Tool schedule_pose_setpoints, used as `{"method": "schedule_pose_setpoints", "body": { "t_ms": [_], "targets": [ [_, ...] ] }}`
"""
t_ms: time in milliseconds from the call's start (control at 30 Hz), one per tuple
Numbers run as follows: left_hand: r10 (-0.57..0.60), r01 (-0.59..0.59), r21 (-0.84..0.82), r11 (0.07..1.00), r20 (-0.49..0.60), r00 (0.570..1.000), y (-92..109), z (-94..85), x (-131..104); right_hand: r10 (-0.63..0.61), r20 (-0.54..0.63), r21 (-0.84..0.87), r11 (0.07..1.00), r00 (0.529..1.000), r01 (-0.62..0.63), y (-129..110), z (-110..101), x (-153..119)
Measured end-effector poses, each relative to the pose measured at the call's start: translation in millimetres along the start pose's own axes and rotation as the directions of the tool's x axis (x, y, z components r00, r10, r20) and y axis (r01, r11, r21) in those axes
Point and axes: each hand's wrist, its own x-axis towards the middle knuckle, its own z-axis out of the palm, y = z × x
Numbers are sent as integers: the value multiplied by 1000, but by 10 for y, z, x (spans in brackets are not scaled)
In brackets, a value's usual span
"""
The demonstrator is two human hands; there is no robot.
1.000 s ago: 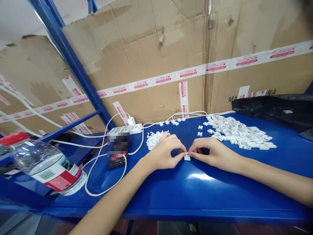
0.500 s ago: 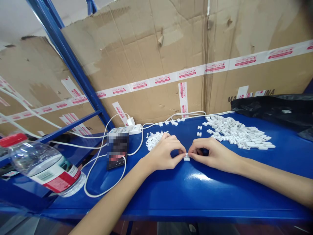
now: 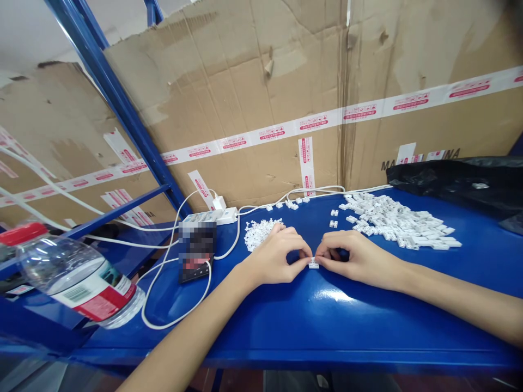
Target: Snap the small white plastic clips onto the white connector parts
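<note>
Between my fingertips is a small white plastic piece (image 3: 314, 264), low over the blue tabletop or resting on it; I cannot tell which. My left hand (image 3: 281, 255) pinches its left side with thumb and forefinger. From the right, my right hand (image 3: 347, 253) grips it the same way, fingers curled. The fingertips cover its upper part. Behind my left hand lies a heap of tiny white parts (image 3: 256, 233), partly hidden by the hand. A larger pile of white rectangular plastic pieces (image 3: 402, 223) spreads out beyond my right hand.
A water bottle (image 3: 87, 280) with a red cap leans at the left. A phone (image 3: 196, 253) with a white cable lies near a power strip (image 3: 226, 215). Cardboard (image 3: 253, 81) stands along the back, and a black plastic bag (image 3: 453, 182) lies at the far right.
Almost nothing differs. Both hands keep their pinch on the small white piece; the whole view has shifted very slightly.
</note>
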Motion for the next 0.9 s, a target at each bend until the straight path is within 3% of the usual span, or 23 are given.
{"method": "schedule_pose_setpoints", "body": {
  "t_ms": [467,900],
  "targets": [
    [-61,61,-18,998,6,998,13,21,14,11,4,9,1000,1000,-11,7,10,-6],
    [-23,23,4,1000,-57,998,22,51,7,6,-29,-38,999,1000,-7,18,-5,4]
  ]
}}
